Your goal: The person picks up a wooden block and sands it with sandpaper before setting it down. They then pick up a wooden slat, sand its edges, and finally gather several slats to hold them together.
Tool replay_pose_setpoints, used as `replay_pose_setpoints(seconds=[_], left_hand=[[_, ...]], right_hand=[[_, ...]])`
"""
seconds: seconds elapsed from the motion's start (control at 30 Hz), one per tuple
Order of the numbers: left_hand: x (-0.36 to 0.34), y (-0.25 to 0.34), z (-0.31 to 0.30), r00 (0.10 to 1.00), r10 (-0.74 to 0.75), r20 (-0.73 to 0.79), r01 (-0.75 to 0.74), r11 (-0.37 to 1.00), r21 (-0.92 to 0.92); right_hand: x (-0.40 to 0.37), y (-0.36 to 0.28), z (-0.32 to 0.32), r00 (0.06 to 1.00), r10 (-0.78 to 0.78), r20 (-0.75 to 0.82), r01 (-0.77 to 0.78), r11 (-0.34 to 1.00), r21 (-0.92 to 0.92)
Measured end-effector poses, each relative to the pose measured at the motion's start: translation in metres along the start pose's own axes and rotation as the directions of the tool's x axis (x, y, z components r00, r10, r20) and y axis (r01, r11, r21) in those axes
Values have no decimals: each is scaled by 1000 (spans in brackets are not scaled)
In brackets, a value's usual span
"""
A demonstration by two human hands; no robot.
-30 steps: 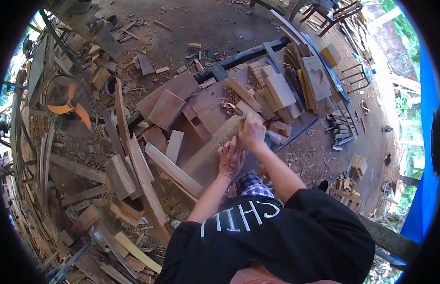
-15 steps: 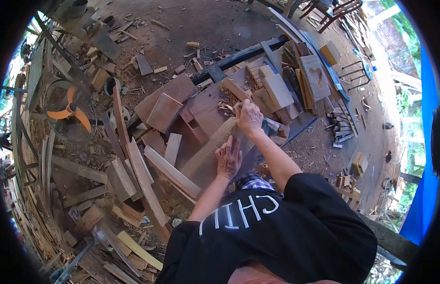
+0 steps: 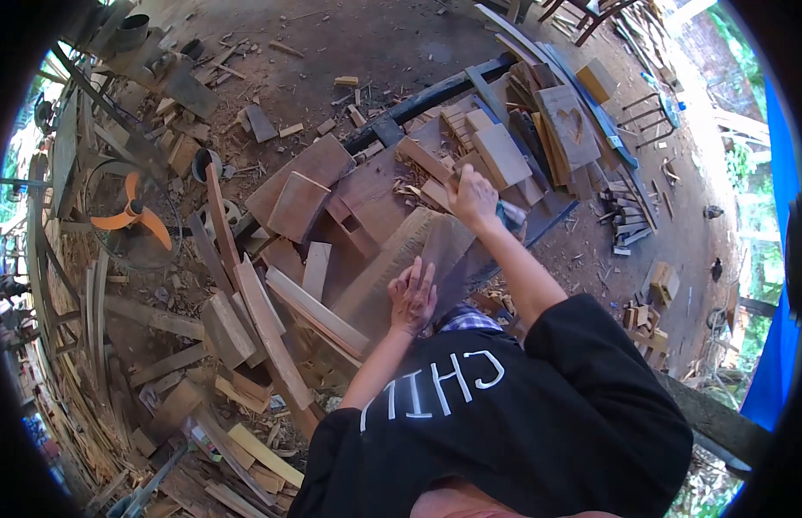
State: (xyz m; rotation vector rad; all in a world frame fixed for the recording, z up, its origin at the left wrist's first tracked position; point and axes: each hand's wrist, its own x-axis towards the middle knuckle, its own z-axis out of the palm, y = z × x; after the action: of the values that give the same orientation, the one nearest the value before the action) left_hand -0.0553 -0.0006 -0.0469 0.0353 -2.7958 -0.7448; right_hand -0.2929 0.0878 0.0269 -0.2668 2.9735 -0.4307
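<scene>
The left hand [image 3: 414,298] lies flat, fingers loosely spread, on the near end of a long brown wooden plank [image 3: 390,263] slanting across a heap of flat brown boards [image 3: 301,205]. At the plank's far end, the right hand [image 3: 472,198] is clenched around a mostly hidden grey-green tool [image 3: 511,217], just before stacked pale wooden blocks [image 3: 500,155].

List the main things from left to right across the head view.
Orange fan → square board → left hand, flat on the plank → right hand → heart-carved board → blue tarp.
</scene>
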Motion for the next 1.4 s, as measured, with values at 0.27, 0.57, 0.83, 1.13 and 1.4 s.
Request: replay_pose_setpoints(seconds=[0.27, 0.57, 0.83, 1.13, 1.4], left_hand=[[-16, -12, -13, 985, 126, 116, -131, 991, 34], [-14, -12, -14, 981, 127, 147, -139, 987, 75], [-12, -11, -15, 987, 129, 99, -133, 991, 29], [-11, -11, -17, 990, 135, 46, -138, 989, 58], [-13, -8, -18, 994, 95, 49, -96, 995, 31]], right_hand=[[-107, -6, 27, 975, -215, 51, 213, 976, 48], [-133, -12, 32, 971, -229, 74, 224, 972, 68], [-109, -10, 32, 992, -97, -78, 103, 993, 65], [-23, 26, 12, 999, -36, -29, 35, 999, -21], [26, 79, 8, 954, -201, 224, 184, 978, 97]])
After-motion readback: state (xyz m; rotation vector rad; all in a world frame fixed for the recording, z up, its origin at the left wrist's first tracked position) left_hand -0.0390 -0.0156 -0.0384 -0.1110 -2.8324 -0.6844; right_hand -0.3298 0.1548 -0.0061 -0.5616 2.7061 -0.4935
